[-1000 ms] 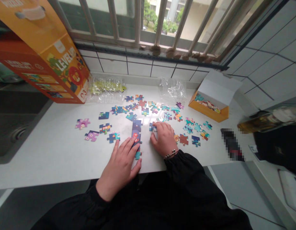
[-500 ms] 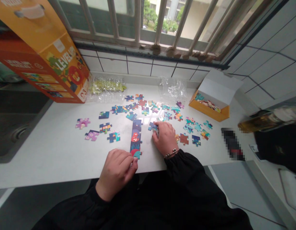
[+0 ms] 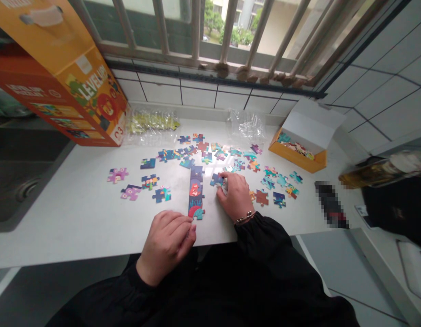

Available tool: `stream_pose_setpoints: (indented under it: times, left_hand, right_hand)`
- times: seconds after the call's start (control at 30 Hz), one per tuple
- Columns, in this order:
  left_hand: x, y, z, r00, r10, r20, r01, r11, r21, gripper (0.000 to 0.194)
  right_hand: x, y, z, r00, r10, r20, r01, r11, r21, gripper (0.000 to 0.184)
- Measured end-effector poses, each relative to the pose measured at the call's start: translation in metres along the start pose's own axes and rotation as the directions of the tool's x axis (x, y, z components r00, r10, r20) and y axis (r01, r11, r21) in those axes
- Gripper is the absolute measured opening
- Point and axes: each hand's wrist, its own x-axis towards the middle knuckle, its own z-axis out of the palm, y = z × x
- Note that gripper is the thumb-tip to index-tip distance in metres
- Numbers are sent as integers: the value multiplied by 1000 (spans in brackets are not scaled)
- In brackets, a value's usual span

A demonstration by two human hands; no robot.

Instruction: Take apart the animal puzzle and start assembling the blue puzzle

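Observation:
A vertical strip of joined puzzle pieces, dark blue with red sea creatures, lies on the white counter. My left hand is at its lower end, fingers curled and the index fingertip touching the lower left corner; the inside of that grip is hidden. To the right of the strip, my right hand is closed, thumb and fingertips on a blue puzzle piece, partly covered by the fingers. Loose pieces lie around both hands, among them a purple piece and a brown piece.
At the back left stands a tall orange puzzle box, beside a plastic bag of green pieces. An opened small box holds more pieces at the back right. A blurred dark object and a bottle are farther right.
The joined strip has shifted slightly away from me and to the right, uncovering more of its lower end. Both hands have stayed nearly in place.

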Motion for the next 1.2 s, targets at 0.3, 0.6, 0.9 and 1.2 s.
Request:
stream_pose_setpoints:
  times: [0.3,0.6,0.9,1.2]
  left_hand:
    - [-1,0,-1,998,57,33,-56,998,-33,19]
    - [-2,-2,1,995,81,52,-80,996,-31,19]
    - [-7,-3,2,996,69,58,-67,997,-37,19]
    - [-9,-2,0,991,125,54,-121,991,-60,22]
  right_hand:
    - [0,4,2,998,-19,-56,23,997,74,51]
    - [2,6,1,991,-124,-42,128,983,135,44]
    - [2,4,-2,993,-117,-27,119,985,128,44]
    - [1,-1,-5,989,-147,7,145,981,129,30]
